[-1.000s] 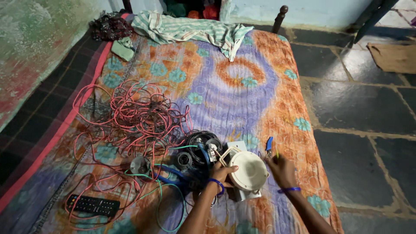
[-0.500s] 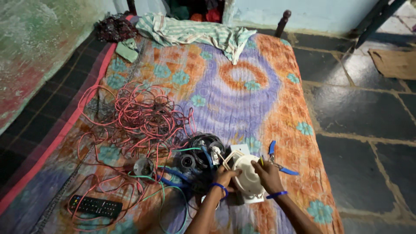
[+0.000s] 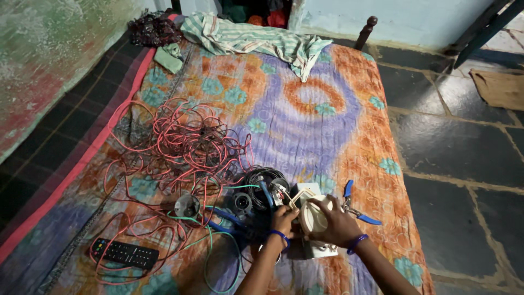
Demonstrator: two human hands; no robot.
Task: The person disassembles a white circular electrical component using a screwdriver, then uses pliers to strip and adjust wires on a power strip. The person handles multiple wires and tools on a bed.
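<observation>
Both gripping a round white fitting [image 3: 315,216] low on the bed [image 3: 305,117]: right hand [image 3: 334,223] wrapped over its top, left hand [image 3: 284,219] pinching its edge (blue-handled pliers [image 3: 355,205] just beside, red wire tangle [image 3: 185,145] nearby).

Bed [image 3: 305,114] with floral orange-purple cover, dark stone-tile floor [image 3: 464,147], pale blue wall [image 3: 415,19], dim light

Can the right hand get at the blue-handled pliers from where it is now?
Probably yes. The pliers lie open on the bedsheet just beside the right hand, with nothing over them. But that hand is wrapped around the round white fitting, so it would have to let go first.
</observation>
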